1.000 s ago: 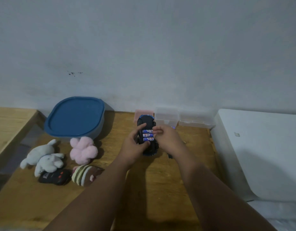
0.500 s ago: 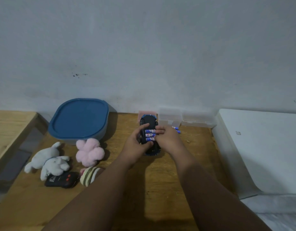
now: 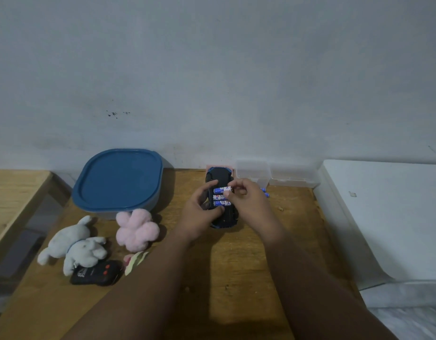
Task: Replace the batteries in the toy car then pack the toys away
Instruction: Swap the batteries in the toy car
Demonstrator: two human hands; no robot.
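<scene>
**Car belly-up, battery bay open, both hands on it**

Head view. The toy car (image 3: 225,217) lies upside down on the table (image 3: 236,278), near the back wall, lengthwise away from me. My left hand (image 3: 199,213) grips its left flank, thumb curled over the near part of the underside and forefinger across the far part. Three batteries (image 3: 220,198) sit side by side in the open bay, crosswise to the car. My right hand (image 3: 250,200) has curled fingers, with thumb and forefinger pinching the right end of the far battery (image 3: 220,190). I cannot tell whether that cell is fully seated. Loose batteries (image 3: 265,193) lie just behind the right hand. I cannot find the bay cover in view.

Handling, my judgement: the car looks like a hard plastic shell, light and stiff. Its wheels would roll, so I should hold the body by the flanks. The cells are small and smooth and likely to roll, so they are best taken by their ends.

To the left lie a grey rabbit (image 3: 74,246), a pink plush (image 3: 136,229), a striped plush (image 3: 134,260) and a black remote (image 3: 96,272), near a blue-lidded tub (image 3: 117,177). The plush toys should be soft enough to take hold of anywhere.
</scene>
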